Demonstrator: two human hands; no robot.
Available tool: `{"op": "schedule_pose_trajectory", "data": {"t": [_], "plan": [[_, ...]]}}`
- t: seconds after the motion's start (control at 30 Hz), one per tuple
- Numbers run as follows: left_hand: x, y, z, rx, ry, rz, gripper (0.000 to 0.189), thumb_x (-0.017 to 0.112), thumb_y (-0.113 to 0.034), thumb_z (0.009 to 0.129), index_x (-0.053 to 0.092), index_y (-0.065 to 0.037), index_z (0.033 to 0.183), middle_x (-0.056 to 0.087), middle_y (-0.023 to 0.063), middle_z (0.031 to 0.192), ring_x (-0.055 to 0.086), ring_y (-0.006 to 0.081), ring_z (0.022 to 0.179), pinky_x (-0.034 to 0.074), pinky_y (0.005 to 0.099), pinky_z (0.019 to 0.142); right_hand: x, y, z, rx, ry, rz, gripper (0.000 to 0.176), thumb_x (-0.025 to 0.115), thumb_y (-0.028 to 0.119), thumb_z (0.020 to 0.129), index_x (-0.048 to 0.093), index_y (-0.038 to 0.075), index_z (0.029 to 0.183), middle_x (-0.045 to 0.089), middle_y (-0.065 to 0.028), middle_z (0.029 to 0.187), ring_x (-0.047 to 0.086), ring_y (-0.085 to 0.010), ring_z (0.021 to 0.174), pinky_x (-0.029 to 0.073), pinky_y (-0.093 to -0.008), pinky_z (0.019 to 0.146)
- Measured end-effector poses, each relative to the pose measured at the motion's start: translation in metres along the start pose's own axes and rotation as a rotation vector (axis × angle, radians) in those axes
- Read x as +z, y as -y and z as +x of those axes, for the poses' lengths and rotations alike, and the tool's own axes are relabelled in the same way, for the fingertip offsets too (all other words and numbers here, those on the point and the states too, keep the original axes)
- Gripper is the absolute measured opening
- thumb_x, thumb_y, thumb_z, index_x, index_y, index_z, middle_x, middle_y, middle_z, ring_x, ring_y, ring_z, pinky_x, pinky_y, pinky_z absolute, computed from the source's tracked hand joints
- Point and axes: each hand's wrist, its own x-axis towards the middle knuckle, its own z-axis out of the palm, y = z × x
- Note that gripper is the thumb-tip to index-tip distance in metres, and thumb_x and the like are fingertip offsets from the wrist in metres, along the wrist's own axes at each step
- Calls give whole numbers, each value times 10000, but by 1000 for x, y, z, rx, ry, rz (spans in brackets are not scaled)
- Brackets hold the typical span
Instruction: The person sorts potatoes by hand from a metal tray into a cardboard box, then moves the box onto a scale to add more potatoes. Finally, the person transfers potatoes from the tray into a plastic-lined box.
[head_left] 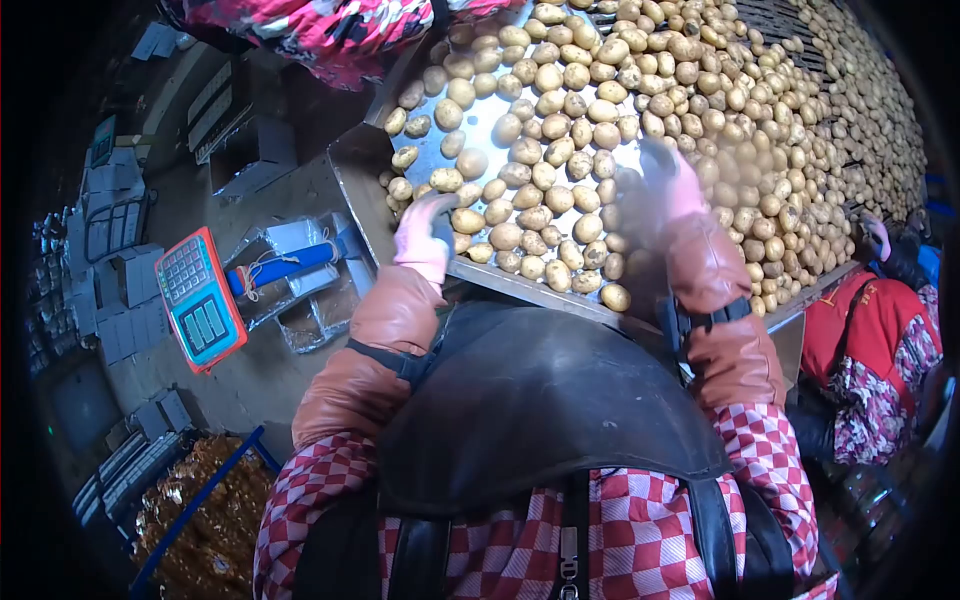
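Observation:
My left hand [428, 236], in a pink glove with grey fingers, is at the near left edge of the metal sorting table [488, 112]. Its fingers and thumb are apart, with nothing visible between them, beside a potato [467, 220]. Over the potatoes [560, 150] near the middle, my right hand [676, 186] wears a similar glove and is smeared by motion. Whether its fingers hold anything is hidden by the blur. Loose potatoes lie spread on the left of the table and grow denser toward the right.
An orange digital scale [201, 298] on a blue post stands at my left. Cardboard boxes [255, 155] sit on the floor beyond. A person in a red vest [870, 335] is at the right, and a pink patterned sleeve [330, 35] shows at the top.

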Motion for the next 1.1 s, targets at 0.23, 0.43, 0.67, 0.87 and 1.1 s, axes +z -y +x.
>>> {"op": "schedule_pose_trajectory", "data": {"t": [0.23, 0.43, 0.67, 0.87, 1.1], "plan": [[16, 16, 23, 309, 442, 697, 557, 700, -279, 815, 530, -221, 1343, 425, 161, 1448, 342, 371, 1378, 298, 520, 1119, 72, 12, -40, -327, 163, -1258, 442, 676, 259, 842, 607, 265, 1278, 347, -198, 1503, 361, -393, 1366, 279, -535, 1138], [20, -3, 39, 126, 199, 615, 566, 610, -58, 747, 599, -247, 1281, 479, 145, 1384, 414, 388, 1302, 324, 498, 1096, 69, 8, -77, -531, 160, -1356, 298, 693, 317, 834, 693, 271, 1128, 427, -143, 1473, 301, -441, 1392, 205, -601, 1148], [64, -48, 98, 421, 538, 556, 684, 579, -12, 728, 523, -282, 1354, 407, 114, 1475, 320, 350, 1395, 254, 541, 1138, 122, -9, -71, -788, 198, -1419, 276, 681, 384, 801, 692, 240, 1036, 426, -163, 1446, 314, -443, 1374, 194, -657, 1123], [21, -23, 45, 152, 412, 540, 528, 550, -90, 843, 527, -213, 1356, 466, 120, 1414, 387, 357, 1333, 286, 491, 1127, 61, -13, -63, -562, 179, -1436, 203, 670, 313, 825, 719, 193, 981, 499, -139, 1386, 367, -426, 1342, 287, -606, 1092], [52, -75, 29, 682, 709, 518, 598, 592, -40, 751, 533, -195, 1325, 469, 130, 1403, 332, 361, 1391, 261, 517, 1145, 33, 0, -49, -581, -12, -1056, 334, 683, 191, 828, 676, 179, 1162, 550, -137, 1358, 441, -388, 1303, 368, -457, 1097]]}}
